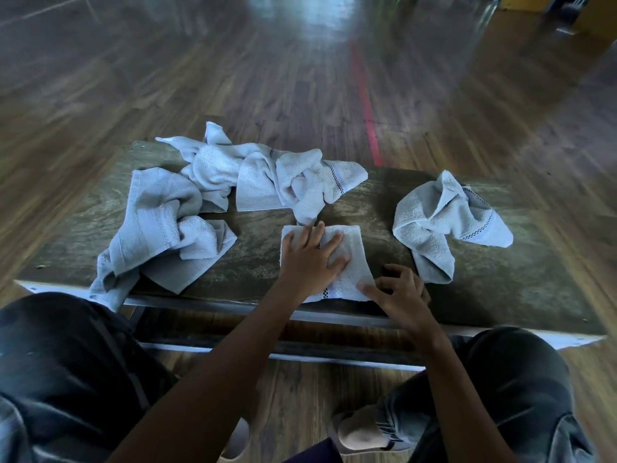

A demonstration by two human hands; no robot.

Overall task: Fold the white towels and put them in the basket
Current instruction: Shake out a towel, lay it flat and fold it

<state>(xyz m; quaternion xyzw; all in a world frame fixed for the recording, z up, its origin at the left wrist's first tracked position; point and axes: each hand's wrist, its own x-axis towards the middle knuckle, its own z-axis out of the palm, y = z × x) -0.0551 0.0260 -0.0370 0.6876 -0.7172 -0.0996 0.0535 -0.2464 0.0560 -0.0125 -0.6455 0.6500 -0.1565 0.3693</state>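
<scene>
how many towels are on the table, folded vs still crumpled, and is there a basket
Folded white towel under the hands: 1
Crumpled white towels lying alone: 2, one at the left edge, one at the right
Crumpled heap of white towels at the back: looks like 2, though overlaps make this uncertain
Baskets in view: 0
Total towels on the worn wooden table: about 5
</scene>
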